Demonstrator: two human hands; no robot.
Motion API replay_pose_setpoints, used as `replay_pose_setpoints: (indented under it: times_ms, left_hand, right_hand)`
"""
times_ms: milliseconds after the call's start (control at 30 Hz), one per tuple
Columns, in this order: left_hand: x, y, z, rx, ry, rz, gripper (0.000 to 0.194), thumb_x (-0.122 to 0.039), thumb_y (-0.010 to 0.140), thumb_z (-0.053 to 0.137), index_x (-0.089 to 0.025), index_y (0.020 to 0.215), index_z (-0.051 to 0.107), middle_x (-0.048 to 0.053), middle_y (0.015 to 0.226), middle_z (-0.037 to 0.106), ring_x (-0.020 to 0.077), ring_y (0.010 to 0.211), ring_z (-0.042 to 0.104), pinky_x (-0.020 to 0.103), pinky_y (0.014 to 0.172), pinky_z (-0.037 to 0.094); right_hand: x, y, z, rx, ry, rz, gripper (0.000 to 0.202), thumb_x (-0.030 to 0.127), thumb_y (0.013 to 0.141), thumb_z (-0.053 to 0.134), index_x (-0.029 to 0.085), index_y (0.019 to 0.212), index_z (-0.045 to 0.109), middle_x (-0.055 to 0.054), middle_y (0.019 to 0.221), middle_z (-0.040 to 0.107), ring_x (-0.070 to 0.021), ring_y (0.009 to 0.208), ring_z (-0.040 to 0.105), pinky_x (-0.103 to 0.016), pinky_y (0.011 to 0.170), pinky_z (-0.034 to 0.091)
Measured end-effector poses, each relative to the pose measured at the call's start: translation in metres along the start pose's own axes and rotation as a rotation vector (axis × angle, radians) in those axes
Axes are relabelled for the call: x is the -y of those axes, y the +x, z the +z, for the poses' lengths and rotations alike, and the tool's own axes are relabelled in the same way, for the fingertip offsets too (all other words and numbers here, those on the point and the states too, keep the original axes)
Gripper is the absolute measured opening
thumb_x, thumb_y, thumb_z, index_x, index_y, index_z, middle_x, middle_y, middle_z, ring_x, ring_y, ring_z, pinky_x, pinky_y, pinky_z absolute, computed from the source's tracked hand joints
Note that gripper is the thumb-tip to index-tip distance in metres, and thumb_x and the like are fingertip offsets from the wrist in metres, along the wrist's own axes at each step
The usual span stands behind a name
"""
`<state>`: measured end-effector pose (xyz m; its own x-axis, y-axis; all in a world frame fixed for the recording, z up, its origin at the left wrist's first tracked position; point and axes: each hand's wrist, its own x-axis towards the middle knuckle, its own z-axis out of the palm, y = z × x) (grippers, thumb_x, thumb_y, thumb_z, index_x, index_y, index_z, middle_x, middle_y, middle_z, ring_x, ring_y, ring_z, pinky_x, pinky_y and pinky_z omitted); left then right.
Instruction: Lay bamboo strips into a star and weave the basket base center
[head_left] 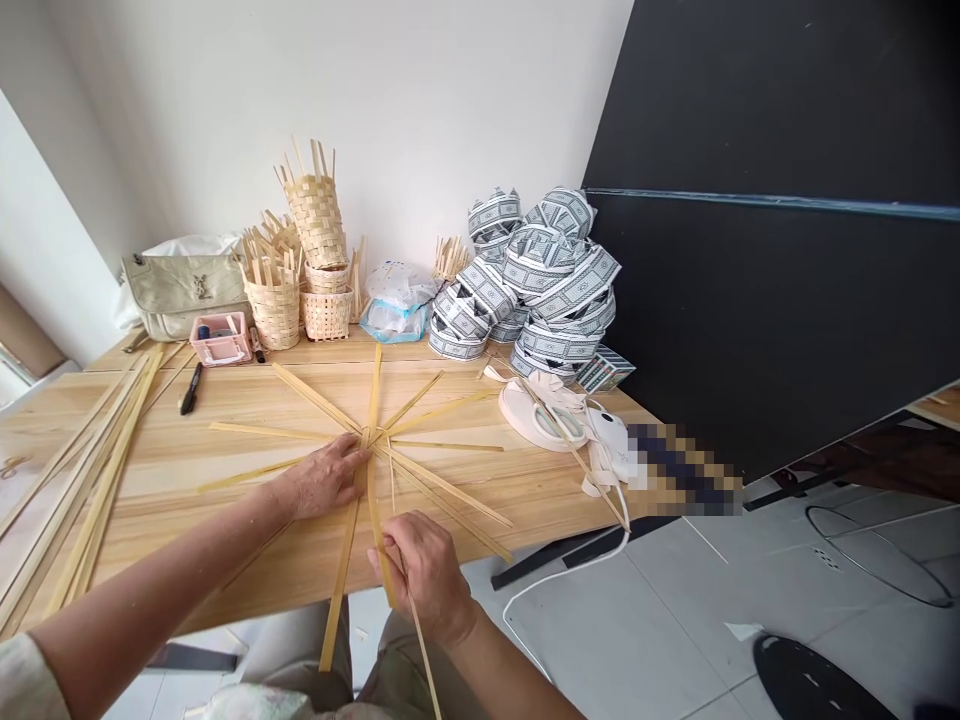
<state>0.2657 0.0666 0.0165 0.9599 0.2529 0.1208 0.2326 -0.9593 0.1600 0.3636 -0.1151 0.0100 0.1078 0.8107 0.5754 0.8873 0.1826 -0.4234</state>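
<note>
Flat bamboo strips (450, 487) cross at one centre on the wooden table and spread outward like spokes. My left hand (330, 475) lies over the left side of that crossing, its fingertips pressing on the strips. Nearer the table's front edge, my right hand (424, 570) is closed around a thin strip (421, 640), which runs up to the crossing and trails down below the hand. A wider spoke strip (375, 510) passes beside the right hand's fingers. Two strips reach past the front edge.
Loose long strips (112, 470) lie at the left, near a black marker (190, 388). Behind stand woven baskets (274, 305), a pink box (221, 345), a beige bag (180, 295) and patterned paper rolls (540, 265). A white tape roll (525, 415) and a cable (555, 560) are at the right.
</note>
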Motion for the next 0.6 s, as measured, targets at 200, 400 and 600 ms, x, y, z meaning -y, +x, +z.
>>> replay_pose_setpoints:
  times_ms: [200, 400, 600]
  left_hand:
    - [-0.006, 0.004, 0.004, -0.073, -0.039, -0.03, 0.028, -0.024, 0.082, 0.044, -0.015, 0.108, 0.044, 0.01, 0.107, 0.046, 0.0204, 0.096, 0.053, 0.031, 0.084, 0.045]
    - [-0.009, 0.006, 0.003, -0.095, -0.061, -0.033, 0.013, -0.021, 0.081, 0.045, -0.019, 0.094, 0.043, 0.007, 0.103, 0.048, 0.0203, 0.1, 0.05, 0.031, 0.085, 0.044]
    - [-0.007, 0.006, 0.0, -0.089, -0.089, -0.054, 0.008, -0.026, 0.084, 0.042, -0.019, 0.087, 0.04, 0.007, 0.098, 0.049, 0.0203, 0.096, 0.051, 0.032, 0.08, 0.045]
  right_hand:
    - [0.016, 0.01, 0.016, -0.056, 0.057, 0.043, 0.02, 0.033, 0.084, 0.039, 0.018, 0.073, 0.047, -0.002, 0.064, 0.052, -0.0152, 0.063, 0.047, -0.026, 0.057, 0.036]
    - [0.014, 0.0, 0.018, 0.194, 0.019, -0.192, 0.011, 0.018, 0.083, 0.043, 0.018, 0.076, 0.052, -0.005, 0.082, 0.057, -0.0154, 0.081, 0.05, -0.028, 0.075, 0.043]
    - [0.021, 0.017, 0.024, 0.15, 0.066, -0.248, 0.019, 0.02, 0.086, 0.039, 0.015, 0.098, 0.053, -0.009, 0.103, 0.055, -0.0166, 0.095, 0.047, -0.031, 0.085, 0.042]
